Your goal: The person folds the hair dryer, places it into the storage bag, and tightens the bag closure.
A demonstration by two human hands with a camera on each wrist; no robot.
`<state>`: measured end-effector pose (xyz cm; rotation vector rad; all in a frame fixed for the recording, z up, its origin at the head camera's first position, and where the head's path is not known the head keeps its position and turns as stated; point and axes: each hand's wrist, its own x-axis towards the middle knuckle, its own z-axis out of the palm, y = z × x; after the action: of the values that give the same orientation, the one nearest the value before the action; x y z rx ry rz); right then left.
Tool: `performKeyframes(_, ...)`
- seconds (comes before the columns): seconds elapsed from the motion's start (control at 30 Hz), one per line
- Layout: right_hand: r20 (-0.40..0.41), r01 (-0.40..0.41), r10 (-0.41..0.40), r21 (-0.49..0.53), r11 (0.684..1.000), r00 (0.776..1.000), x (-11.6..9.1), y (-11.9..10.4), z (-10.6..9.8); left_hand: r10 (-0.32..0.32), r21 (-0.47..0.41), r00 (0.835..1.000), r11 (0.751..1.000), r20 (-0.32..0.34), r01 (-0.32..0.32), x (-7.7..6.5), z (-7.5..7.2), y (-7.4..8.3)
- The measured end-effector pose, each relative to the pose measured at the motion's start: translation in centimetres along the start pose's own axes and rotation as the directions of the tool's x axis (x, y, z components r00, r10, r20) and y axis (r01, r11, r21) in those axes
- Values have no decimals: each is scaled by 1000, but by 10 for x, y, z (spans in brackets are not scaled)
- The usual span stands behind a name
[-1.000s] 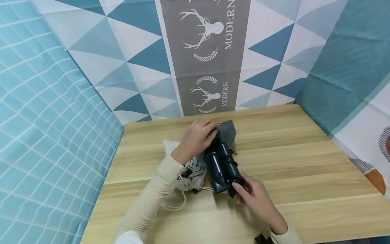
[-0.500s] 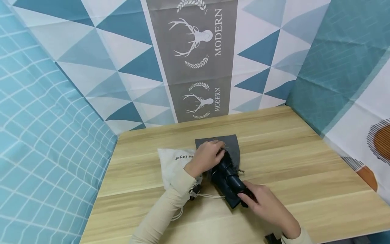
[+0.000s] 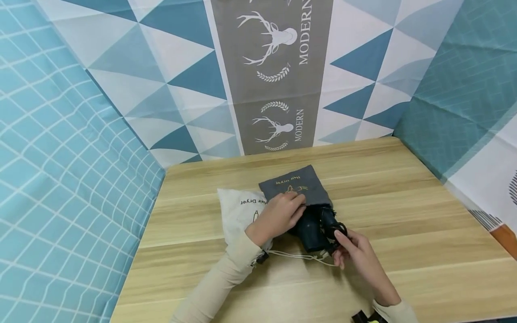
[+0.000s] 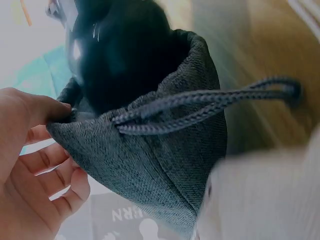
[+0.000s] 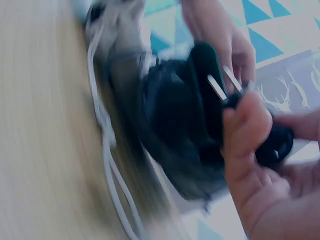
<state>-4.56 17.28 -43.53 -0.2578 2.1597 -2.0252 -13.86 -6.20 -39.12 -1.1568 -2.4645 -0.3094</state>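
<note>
A dark grey drawstring bag (image 3: 313,186), printed "Hair Dryer", lies near the middle of the table. Out of its mouth sticks a dark, glossy hair dryer (image 3: 310,233), partly inside the cloth. My left hand (image 3: 278,217) pinches the rim of the bag; in the left wrist view, thumb and fingers (image 4: 52,162) grip the cloth beside the dryer. With my right hand (image 3: 359,255) I hold the dryer's black plug (image 5: 231,100) and coiled cord, its metal prongs showing in the right wrist view. The dryer's inner end is hidden by the bag.
A white drawstring bag (image 3: 234,211), also printed "Hair Dryer", lies left of the grey one, partly under my left forearm. Its white cord (image 3: 296,256) runs right along the table (image 3: 404,215). Patterned cloth walls stand at the back and both sides.
The dryer was fully seen on top of the grey bag; now it is partly inside it. The bag's printed face now shows. My right hand has shifted from the dryer's end to its plug and cord.
</note>
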Motion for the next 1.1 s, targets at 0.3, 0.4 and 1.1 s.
performKeyframes(0.3,-31,-100,104,121,988,994,2,5,5,34,10,997,999,-72,-33,1,4,21)
performKeyframes(0.4,-1,-92,93,120,988,996,2,6,7,16,15,997,1000,-79,-15,-2,6,20)
performKeyframes(1.1,29,-158,170,554,818,985,17,12,6,14,-40,998,999,-55,-16,-10,-10,12)
